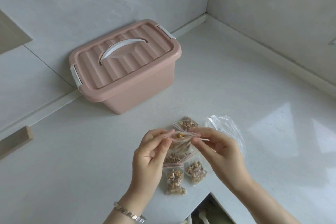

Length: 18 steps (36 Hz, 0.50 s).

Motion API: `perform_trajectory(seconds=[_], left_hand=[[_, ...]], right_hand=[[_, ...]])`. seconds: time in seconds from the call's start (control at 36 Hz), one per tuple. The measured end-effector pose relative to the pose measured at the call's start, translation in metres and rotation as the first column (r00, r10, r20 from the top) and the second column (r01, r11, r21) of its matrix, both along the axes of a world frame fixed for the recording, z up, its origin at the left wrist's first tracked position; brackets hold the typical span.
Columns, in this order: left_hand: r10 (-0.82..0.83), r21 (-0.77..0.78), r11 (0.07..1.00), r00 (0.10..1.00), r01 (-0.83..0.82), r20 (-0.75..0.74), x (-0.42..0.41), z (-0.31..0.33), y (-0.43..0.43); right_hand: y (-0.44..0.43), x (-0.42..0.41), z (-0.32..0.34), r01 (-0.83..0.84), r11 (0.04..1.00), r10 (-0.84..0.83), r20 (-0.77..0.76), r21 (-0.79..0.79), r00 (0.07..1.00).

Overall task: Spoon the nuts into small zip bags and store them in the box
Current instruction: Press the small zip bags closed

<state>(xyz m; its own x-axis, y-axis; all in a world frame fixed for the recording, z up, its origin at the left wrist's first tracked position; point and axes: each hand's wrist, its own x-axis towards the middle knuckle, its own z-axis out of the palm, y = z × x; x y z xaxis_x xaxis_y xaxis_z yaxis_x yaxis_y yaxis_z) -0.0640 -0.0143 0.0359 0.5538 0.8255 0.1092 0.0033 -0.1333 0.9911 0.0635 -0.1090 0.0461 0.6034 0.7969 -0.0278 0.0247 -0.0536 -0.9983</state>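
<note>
step: seal bag (181, 139) | left hand (151, 152), right hand (216, 148) each pinch a zip end | advice: press zip flat across, keeping nuts clear

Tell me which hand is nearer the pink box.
Left. The left hand sits just below the pink box; the right hand is farther off, toward the clear plastic bag.

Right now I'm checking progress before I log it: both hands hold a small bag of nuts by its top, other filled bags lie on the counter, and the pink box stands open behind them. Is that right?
Not quite. The head view shows the pink box closed, its lid on and the white handle flat. The rest holds: the left hand and right hand hold the small bag by its top, with filled bags on the counter.
</note>
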Motion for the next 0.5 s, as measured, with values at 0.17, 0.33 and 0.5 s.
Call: perform_trajectory(seconds=[0.17,0.33,0.5], left_hand=[[-0.038,0.0,0.999,0.994,0.038,0.099,0.005,0.007,-0.008],[-0.023,0.129,0.991,0.998,0.031,-0.065,0.012,0.012,-0.01],[-0.095,-0.158,0.984,0.995,0.087,-0.041,0.018,0.019,-0.011]], right_hand=[[-0.009,0.006,0.004,-0.004,1.0,0.008,0.208,-0.019,0.978],[-0.016,0.013,0.01,0.004,1.0,0.007,0.404,-0.024,0.915],[-0.019,0.012,0.015,-0.036,0.996,0.061,0.306,-0.087,0.95]])
